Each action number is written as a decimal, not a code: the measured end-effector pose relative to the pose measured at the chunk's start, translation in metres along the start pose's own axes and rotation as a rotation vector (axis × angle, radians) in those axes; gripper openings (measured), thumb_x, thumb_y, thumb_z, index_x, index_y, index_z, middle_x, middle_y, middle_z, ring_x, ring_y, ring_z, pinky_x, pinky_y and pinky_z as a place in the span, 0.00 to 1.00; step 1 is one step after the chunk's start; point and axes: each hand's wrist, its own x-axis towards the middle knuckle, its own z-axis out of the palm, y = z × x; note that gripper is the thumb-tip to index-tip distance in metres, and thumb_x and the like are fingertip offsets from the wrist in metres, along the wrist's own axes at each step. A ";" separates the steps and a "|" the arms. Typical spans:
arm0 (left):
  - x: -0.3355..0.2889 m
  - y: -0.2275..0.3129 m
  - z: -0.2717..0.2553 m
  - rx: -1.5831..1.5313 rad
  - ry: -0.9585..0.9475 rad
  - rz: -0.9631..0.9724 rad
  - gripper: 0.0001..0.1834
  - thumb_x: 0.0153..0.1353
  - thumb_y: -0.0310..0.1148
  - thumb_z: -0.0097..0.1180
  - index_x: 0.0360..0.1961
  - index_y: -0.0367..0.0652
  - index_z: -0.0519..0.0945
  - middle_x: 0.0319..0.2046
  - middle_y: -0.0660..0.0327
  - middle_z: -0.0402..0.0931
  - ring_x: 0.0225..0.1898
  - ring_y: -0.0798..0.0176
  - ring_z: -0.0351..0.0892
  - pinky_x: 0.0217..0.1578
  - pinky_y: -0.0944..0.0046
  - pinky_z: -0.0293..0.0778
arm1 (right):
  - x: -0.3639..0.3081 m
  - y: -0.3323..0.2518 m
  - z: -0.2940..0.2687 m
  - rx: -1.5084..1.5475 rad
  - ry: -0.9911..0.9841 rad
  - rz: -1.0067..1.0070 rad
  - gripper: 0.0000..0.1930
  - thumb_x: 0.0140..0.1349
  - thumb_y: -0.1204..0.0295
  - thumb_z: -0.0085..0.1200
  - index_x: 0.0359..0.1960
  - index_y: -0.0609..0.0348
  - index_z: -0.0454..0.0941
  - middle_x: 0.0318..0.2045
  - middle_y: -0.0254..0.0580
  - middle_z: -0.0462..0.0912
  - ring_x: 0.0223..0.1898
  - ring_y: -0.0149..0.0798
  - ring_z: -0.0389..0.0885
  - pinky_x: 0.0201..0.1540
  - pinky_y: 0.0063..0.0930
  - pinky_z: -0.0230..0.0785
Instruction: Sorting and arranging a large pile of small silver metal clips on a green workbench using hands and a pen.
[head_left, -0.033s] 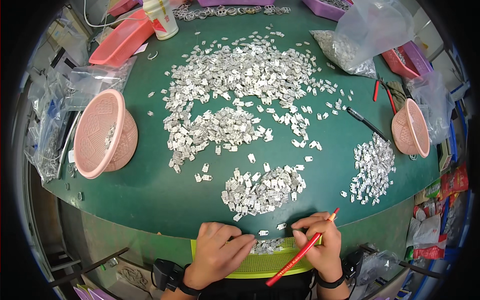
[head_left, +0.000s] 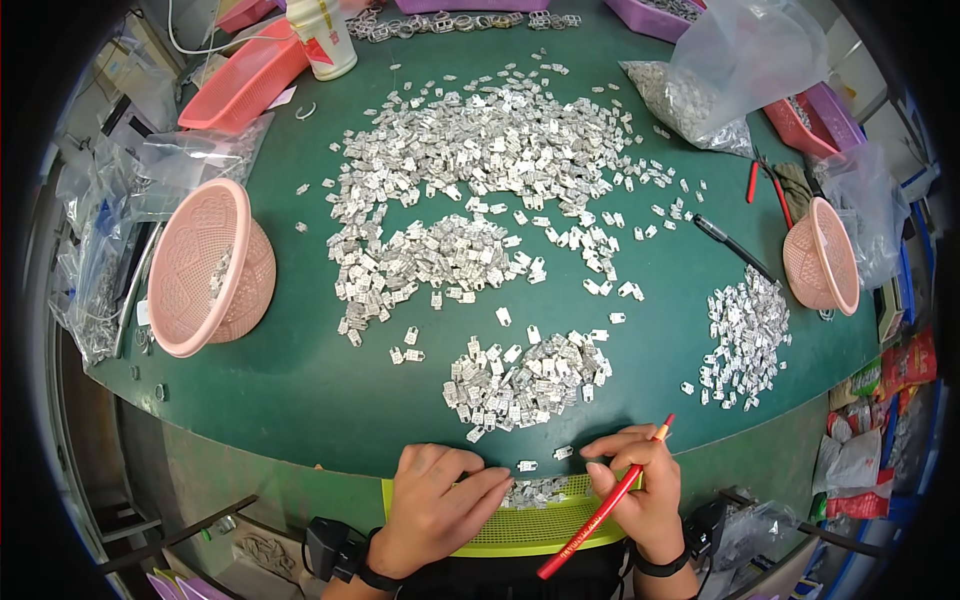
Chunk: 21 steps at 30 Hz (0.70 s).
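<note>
My right hand (head_left: pixel 642 490) grips a red pencil (head_left: pixel 600 515) that slants between thumb and fingers, one end up toward the table and the other hanging over a yellow-green mesh basket (head_left: pixel 480 535). At the table's front edge, my left hand (head_left: pixel 440 505) rests with its fingers curled together; whatever they pinch is hidden. Two small silver lock-shaped metal tags, a left tag (head_left: pixel 527 466) and a right tag (head_left: pixel 563 453), lie between the hands. Below them, more tags (head_left: pixel 535 492) lie in the basket. Just beyond is a small heap of tags (head_left: pixel 525 380).
A large tag pile (head_left: pixel 490 140) covers the table's middle, with another heap (head_left: pixel 745 335) at right. Pink baskets stand left (head_left: pixel 200 270) and right (head_left: pixel 820 255). Near the right one lie a black pen (head_left: pixel 735 247) and red-handled pliers (head_left: pixel 768 185). A filled plastic bag (head_left: pixel 690 100) sits behind.
The red pencil has tilted very slightly in my right hand, its upper end shifting a little left. My left hand and the tags look unchanged.
</note>
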 end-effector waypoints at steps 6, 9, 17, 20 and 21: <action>0.003 0.002 -0.001 0.074 -0.151 0.068 0.13 0.45 0.33 0.63 0.35 0.47 0.81 0.28 0.69 0.69 0.29 0.66 0.67 0.31 0.65 0.60 | 0.004 -0.004 0.001 -0.156 -0.228 -0.089 0.07 0.52 0.72 0.59 0.29 0.56 0.73 0.36 0.34 0.82 0.36 0.40 0.75 0.42 0.31 0.62; 0.004 0.003 -0.004 -0.031 -0.273 0.156 0.14 0.47 0.34 0.62 0.37 0.47 0.80 0.30 0.69 0.69 0.30 0.65 0.67 0.30 0.65 0.60 | 0.003 -0.009 0.000 -0.093 -0.269 -0.088 0.07 0.52 0.71 0.59 0.31 0.55 0.74 0.39 0.32 0.82 0.39 0.40 0.76 0.44 0.30 0.60; 0.022 -0.001 -0.003 0.170 -0.084 0.028 0.15 0.44 0.31 0.64 0.36 0.49 0.81 0.35 0.65 0.72 0.35 0.60 0.70 0.40 0.62 0.62 | 0.019 -0.008 0.010 -0.324 -0.240 -0.210 0.06 0.50 0.73 0.59 0.29 0.53 0.76 0.44 0.33 0.80 0.44 0.39 0.76 0.49 0.34 0.55; 0.015 -0.003 -0.006 0.103 -0.060 0.037 0.14 0.41 0.29 0.65 0.34 0.49 0.81 0.35 0.66 0.73 0.36 0.61 0.70 0.38 0.62 0.61 | 0.012 -0.009 0.003 -0.248 -0.208 -0.122 0.06 0.49 0.75 0.60 0.28 0.54 0.75 0.36 0.32 0.83 0.42 0.37 0.76 0.45 0.32 0.57; 0.013 -0.003 -0.005 0.099 -0.063 0.037 0.14 0.41 0.29 0.65 0.34 0.49 0.81 0.35 0.66 0.73 0.36 0.61 0.70 0.38 0.62 0.61 | 0.011 -0.008 0.004 -0.249 -0.208 -0.117 0.06 0.49 0.75 0.60 0.28 0.54 0.75 0.36 0.32 0.83 0.42 0.37 0.76 0.45 0.32 0.57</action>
